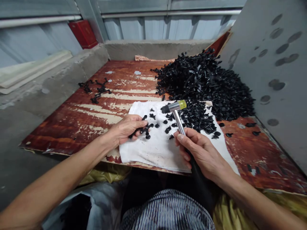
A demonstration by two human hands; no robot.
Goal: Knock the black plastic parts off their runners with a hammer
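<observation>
My left hand (129, 127) is closed round a black branched plastic part (146, 129), its round-ended arms sticking out past the thumb. In my right hand (198, 147) is a mallet (178, 119) with a metal shaft, a black face and a yellow face; its head is raised above the cloth. A white cloth (148, 155) lies under both hands. Small black pieces with round heads (168, 129) are scattered on it between the hands, thicker toward the right.
A large heap of black plastic parts (199, 76) covers the table's back right. A few branched parts (98, 91) lie at the left on the worn red tabletop (72, 127). A grey panel (271, 70) bounds the right side. Below is an open bag (103, 204) holding dark pieces.
</observation>
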